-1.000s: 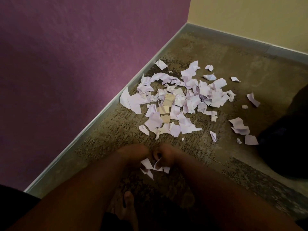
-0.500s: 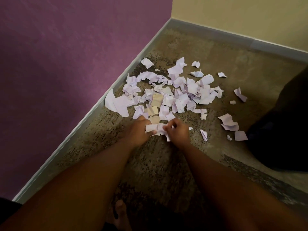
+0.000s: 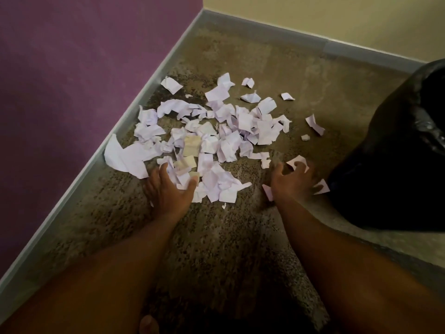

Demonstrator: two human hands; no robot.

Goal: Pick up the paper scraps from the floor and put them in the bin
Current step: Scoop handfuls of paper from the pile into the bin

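A pile of white and pale lilac paper scraps (image 3: 216,131) lies on the speckled floor in the corner, with a few beige pieces in it. My left hand (image 3: 168,189) rests with spread fingers on the pile's near edge, touching the scraps there. My right hand (image 3: 291,180) is down on the floor to the right, thumb spread, fingers bent over a loose scrap (image 3: 295,161). Two more loose scraps (image 3: 322,187) show beside that hand. The black bin (image 3: 385,153) with a black liner stands right next to my right hand.
The purple wall (image 3: 72,92) and its grey skirting run along the left, the cream wall (image 3: 337,18) across the back. Stray scraps (image 3: 314,124) lie between the pile and the bin. A bare toe (image 3: 148,324) shows at the bottom edge.
My hands were together, pinching scraps at the pile's near edge. They have parted: the left stays on the pile, the right has moved right to loose scraps beside the bin.
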